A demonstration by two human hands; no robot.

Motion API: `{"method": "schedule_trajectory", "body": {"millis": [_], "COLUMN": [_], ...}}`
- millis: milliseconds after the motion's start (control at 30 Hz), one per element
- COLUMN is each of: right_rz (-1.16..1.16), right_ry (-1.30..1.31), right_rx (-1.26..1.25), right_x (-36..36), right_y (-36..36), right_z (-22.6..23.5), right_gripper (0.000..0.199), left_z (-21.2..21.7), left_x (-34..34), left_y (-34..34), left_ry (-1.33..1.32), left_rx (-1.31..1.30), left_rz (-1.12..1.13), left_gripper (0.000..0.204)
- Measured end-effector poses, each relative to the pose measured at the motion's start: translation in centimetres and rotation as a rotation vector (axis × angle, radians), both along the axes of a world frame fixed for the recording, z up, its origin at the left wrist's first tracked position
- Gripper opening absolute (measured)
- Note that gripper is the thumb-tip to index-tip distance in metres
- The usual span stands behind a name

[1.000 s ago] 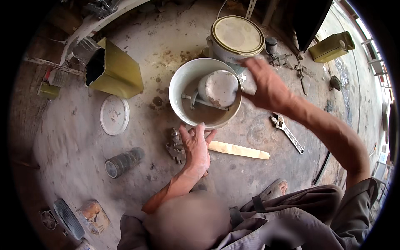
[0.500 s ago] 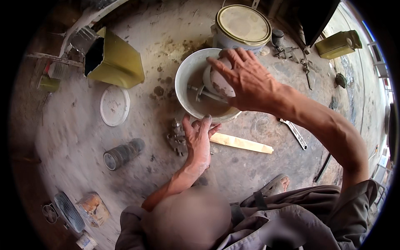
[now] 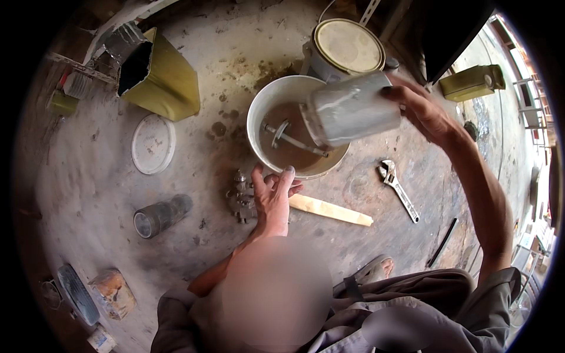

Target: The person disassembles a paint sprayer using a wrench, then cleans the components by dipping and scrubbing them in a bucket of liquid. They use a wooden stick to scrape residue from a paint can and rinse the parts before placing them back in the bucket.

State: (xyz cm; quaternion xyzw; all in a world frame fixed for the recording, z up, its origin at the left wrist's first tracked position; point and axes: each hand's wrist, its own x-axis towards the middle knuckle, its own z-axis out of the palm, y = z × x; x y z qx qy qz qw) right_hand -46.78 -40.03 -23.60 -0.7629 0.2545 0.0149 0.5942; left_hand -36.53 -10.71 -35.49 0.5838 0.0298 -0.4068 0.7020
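Observation:
My right hand [image 3: 421,112] grips the base end of a grey metal cup [image 3: 356,109], which is tipped on its side over a white bucket [image 3: 254,120]. The cup's rim points left, above the bucket's right part. Murky brown liquid [image 3: 288,159] lies in the bucket. A metal piece with a rod [image 3: 288,136] shows at the liquid. At the bucket's near side is my left hand [image 3: 273,197], fingers apart, the tips at its outer wall. Beside that hand lie a metal spray gun [image 3: 241,200], partly hidden, and a pale flat stick [image 3: 332,210].
A lidded pail [image 3: 350,47] stands just behind the bucket. A cut-open yellow-green can [image 3: 170,79], a white lid [image 3: 153,144] and a dark cylinder [image 3: 162,216] are to the left. On the right lie an adjustable wrench [image 3: 400,191], a black rod [image 3: 443,242] and a green can [image 3: 471,83].
My right hand has lifted the cup from inside the bucket up and right, and turned it on its side. The rod piece is now more exposed. My left hand stays at the bucket.

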Motion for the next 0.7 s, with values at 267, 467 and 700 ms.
{"method": "schedule_trajectory", "body": {"millis": [267, 467, 700], "right_rz": [-0.361, -0.35, -0.296], "right_ry": [-0.157, -0.185, -0.185], "right_rx": [0.874, 1.022, 1.031], "right_x": [-4.7, -5.6, -6.1], "right_y": [0.2, 1.1, 0.9], "right_z": [-4.4, -5.1, -4.9], "right_gripper": [0.065, 0.064, 0.065], "left_z": [-0.1, 0.2, -0.2], "left_x": [-0.2, -0.3, -0.2], "left_y": [0.4, 0.2, 0.5], "left_ry": [-0.042, -0.036, -0.027], "left_rx": [-0.024, 0.001, -0.005], "left_rz": [0.024, 0.033, -0.009], "left_gripper": [0.041, 0.045, 0.045]}}
